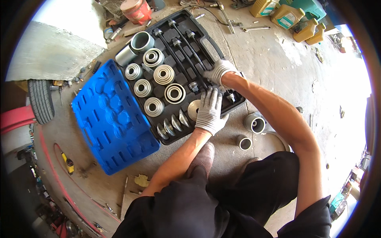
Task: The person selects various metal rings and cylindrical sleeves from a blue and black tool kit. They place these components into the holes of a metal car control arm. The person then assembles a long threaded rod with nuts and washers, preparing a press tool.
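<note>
Under both hands lies an opened tool case with a black tray (159, 101) of metal rings and rods. My left hand (209, 113), in a striped grey-white glove, rests on the tray's near right part with its fingers stretched out. It partly covers a pale metal disc (193, 109). My right hand (220, 73), gloved alike, is at the tray's right side, fingers curled over a black rod (197, 59); the fingertips' exact hold is partly hidden. More rods with metal nuts lie beside it. Stepped ring sleeves (164, 74) and several domed discs (168, 126) fill the other slots.
The case's blue lid (113, 119) lies folded out to the left. Two grey metal cups (254, 123) (243, 142) stand on the concrete right of my foot. Beyond are wrenches (256, 28), oil jugs (287, 16) and a red bucket (136, 11). A tire (40, 101) is at left.
</note>
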The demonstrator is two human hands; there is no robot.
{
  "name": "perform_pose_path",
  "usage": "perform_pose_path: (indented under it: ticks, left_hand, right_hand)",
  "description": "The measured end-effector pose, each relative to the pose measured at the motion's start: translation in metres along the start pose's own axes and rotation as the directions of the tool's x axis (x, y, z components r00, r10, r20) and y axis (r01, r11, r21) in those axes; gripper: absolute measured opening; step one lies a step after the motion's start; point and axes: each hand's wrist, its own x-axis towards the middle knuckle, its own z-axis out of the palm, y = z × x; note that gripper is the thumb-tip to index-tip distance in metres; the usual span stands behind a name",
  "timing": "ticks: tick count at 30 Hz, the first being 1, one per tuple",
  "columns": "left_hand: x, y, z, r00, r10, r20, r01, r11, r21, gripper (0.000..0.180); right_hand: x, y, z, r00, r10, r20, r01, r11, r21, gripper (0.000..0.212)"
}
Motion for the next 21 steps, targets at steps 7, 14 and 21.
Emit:
perform_pose_path:
  ticks: [7,14,21]
  left_hand:
    - [0.004,0.005,-0.002,0.999,-0.013,0.044,0.014,1.000,-0.023,0.096]
    - [0.002,0.005,-0.003,0.999,-0.017,0.051,0.018,1.000,-0.018,0.097]
    - [0.000,0.006,-0.001,0.995,-0.062,0.077,0.064,0.997,-0.033,0.099]
  right_hand:
    - [0.021,0.006,0.022,0.993,0.092,0.068,-0.094,0.995,0.021,0.066]
    - [0.022,0.010,0.018,0.992,0.122,0.035,-0.125,0.989,0.083,0.058]
    - [0.007,-0.003,0.020,0.992,0.125,-0.021,-0.125,0.992,0.012,0.044]
